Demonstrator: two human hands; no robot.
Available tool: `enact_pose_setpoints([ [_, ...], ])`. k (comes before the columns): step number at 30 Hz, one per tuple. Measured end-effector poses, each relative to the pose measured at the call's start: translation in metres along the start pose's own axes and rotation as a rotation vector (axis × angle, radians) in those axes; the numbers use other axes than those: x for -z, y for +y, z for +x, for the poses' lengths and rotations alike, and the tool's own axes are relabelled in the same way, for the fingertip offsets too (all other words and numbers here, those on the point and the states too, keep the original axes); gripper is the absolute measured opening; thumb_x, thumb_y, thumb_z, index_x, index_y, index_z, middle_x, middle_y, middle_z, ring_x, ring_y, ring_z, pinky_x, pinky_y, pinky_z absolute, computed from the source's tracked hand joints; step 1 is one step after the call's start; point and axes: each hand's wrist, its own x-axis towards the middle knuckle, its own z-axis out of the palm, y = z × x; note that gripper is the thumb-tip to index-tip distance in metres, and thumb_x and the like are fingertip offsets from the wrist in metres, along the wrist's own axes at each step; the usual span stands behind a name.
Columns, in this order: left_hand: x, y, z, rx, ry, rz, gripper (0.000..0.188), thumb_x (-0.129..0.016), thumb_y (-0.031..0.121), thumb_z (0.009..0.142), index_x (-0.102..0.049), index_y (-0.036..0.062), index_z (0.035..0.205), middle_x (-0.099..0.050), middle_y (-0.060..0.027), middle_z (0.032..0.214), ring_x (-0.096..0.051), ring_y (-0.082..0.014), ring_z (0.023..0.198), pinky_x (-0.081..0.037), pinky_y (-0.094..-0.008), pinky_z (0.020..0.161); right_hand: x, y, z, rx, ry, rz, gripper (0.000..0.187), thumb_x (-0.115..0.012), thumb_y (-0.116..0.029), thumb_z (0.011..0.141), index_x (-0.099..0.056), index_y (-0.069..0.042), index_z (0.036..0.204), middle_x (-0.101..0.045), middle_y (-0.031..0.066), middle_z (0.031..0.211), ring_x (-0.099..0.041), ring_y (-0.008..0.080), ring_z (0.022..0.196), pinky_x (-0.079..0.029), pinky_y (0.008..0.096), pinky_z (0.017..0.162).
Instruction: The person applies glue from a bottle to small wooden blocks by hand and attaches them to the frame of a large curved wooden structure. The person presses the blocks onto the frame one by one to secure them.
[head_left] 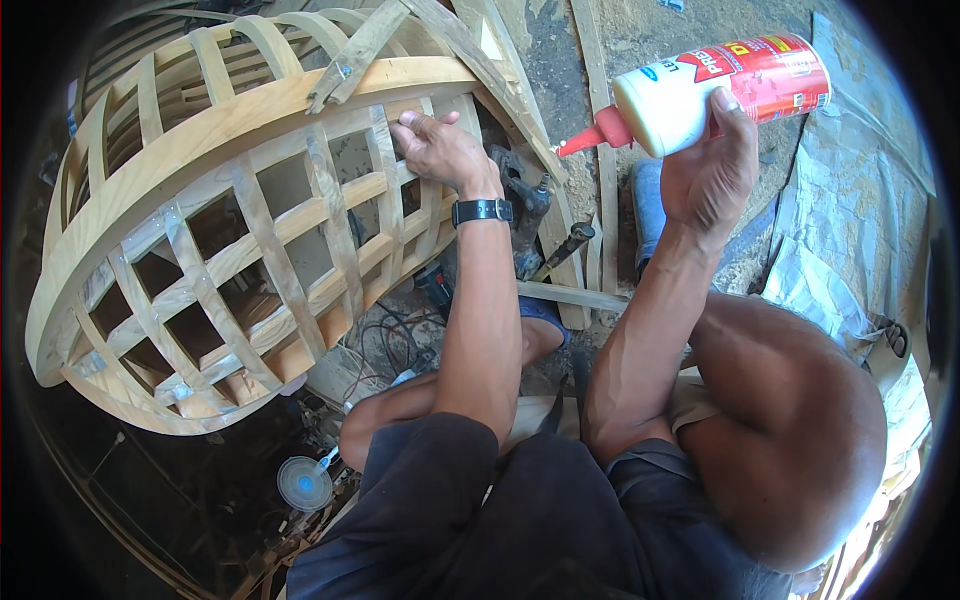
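A curved, boat-shaped frame (150,190) of pale wood lies at my left, with crossing slats forming an open lattice. My left hand (441,150) is at its upper right part, just below the thick curved rail. The fingers are bent and closed on a wooden slat (384,150) there; their tips are partly hidden. My right hand (705,180) holds up a glue bottle (725,88), wrapped round it from below. This bottle is white with a red label and lies nearly level. Its red nozzle points left toward the lattice, apart from the wood, with a whitish bit at the tip.
Long wooden strips (592,110) lie on the dusty ground beyond the frame. Near my left forearm are a dark metal clamp (528,205), a handled tool (567,248) and tangled cables (390,340). A clear round lid (304,484) is at lower left, a grey sheet (850,190) at right.
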Motion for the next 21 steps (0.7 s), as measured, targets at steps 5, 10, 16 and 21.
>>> enact_pose_setpoints([
  [5, 0.004, -0.003, 0.004, 0.017, 0.006, -0.113, 0.037, -0.041, 0.028, 0.108, -0.055, -0.0037, 0.12, -0.058, -0.0106, 0.097, -0.054, -0.0119, 0.063, -0.048, -0.0275, 0.065, -0.002, 0.006, -0.005, 0.001, 0.022, 0.019, 0.043, -0.063, -0.019, 0.091, -0.051, 0.003, 0.126, -0.063, 0.0102, 0.116, -0.061, 0.0205, 0.112, -0.043, 0.0412, 0.105],
  [10, -0.002, -0.007, 0.001, 0.0, 0.055, -0.094, 0.037, -0.043, 0.03, 0.107, -0.059, -0.0025, 0.108, -0.057, -0.0078, 0.092, -0.046, -0.0121, 0.065, -0.045, -0.026, 0.064, 0.0, 0.008, -0.005, 0.008, 0.056, 0.018, 0.043, -0.063, -0.02, 0.091, -0.052, 0.002, 0.126, -0.063, 0.01, 0.116, -0.061, 0.0209, 0.111, -0.043, 0.0418, 0.105],
  [16, -0.005, -0.007, 0.004, -0.004, 0.176, -0.139, 0.042, -0.045, 0.036, 0.106, -0.061, -0.0016, 0.094, -0.053, -0.0065, 0.084, -0.045, -0.0141, 0.07, -0.045, -0.0286, 0.067, 0.008, -0.006, 0.004, 0.037, 0.104, 0.007, 0.043, -0.064, -0.018, 0.09, -0.052, 0.0, 0.127, -0.063, 0.0091, 0.115, -0.06, 0.0211, 0.112, -0.043, 0.0421, 0.104],
  [21, -0.008, -0.002, -0.002, 0.055, 0.114, -0.12, 0.04, -0.046, 0.035, 0.106, -0.059, -0.0007, 0.12, -0.055, -0.0066, 0.093, -0.046, -0.0147, 0.078, -0.045, -0.0297, 0.074, -0.01, -0.018, 0.004, 0.056, 0.295, -0.011, 0.044, -0.065, -0.016, 0.089, -0.051, -0.002, 0.128, -0.062, 0.0084, 0.116, -0.059, 0.0212, 0.113, -0.042, 0.0438, 0.105],
])
